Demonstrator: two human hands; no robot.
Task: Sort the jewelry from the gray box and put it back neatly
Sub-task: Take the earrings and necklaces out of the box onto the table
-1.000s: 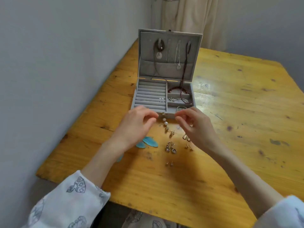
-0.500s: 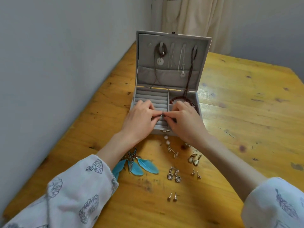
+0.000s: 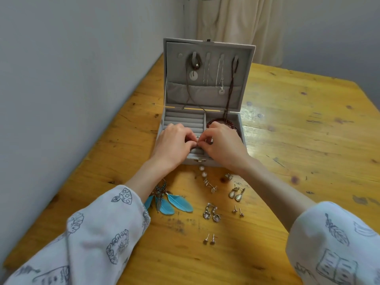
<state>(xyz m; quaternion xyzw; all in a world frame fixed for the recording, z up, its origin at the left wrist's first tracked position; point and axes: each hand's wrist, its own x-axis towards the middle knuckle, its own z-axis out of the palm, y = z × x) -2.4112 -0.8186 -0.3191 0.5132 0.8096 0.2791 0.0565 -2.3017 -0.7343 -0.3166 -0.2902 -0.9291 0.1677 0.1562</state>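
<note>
The gray box (image 3: 242, 128) stands open on the wooden table, its lid upright with necklaces (image 3: 221, 75) hanging inside. My left hand (image 3: 174, 144) and my right hand (image 3: 223, 146) meet over the ring rolls (image 3: 185, 120), fingertips pinched together on a small silver piece that is mostly hidden. A dark red bead bracelet (image 3: 216, 121) lies in the right compartment. In front of the box lie blue feather earrings (image 3: 172, 202), a pearl drop earring (image 3: 204, 175), teardrop earrings (image 3: 236, 194), heart-shaped earrings (image 3: 211, 213) and two pairs of studs (image 3: 209, 239).
A gray wall runs close along the table's left edge. A cream curtain (image 3: 242, 23) hangs behind the box. The table's near edge (image 3: 41, 249) is just under my left sleeve. Bare wood (image 3: 308, 130) stretches to the right of the box.
Both hands moved forward from the table in front of the box to over the ring rolls and pinched together there. The view moved closer to the box.
</note>
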